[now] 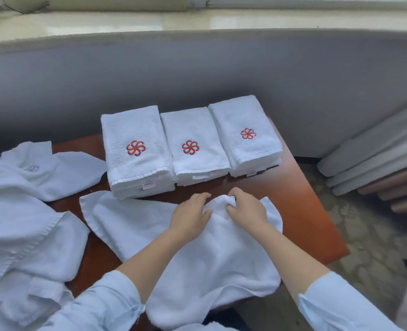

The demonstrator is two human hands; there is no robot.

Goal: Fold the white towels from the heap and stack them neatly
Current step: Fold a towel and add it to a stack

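2 forearms (147, 253) reach fwd from light-blue sleeves (106, 304), converging. L hand (190, 212) palm-down, fingers fairly straight, pressing flat on the towel (216, 259). R hand (245, 210) just beside it, knuckles up, fingers curled, pinching a fold of towel.

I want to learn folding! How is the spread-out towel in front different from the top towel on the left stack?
The spread-out towel lies loose and rumpled on the table; the top towel on the left stack is a neat folded rectangle. The top towel shows a red flower logo; the spread-out towel shows none. Both are white.
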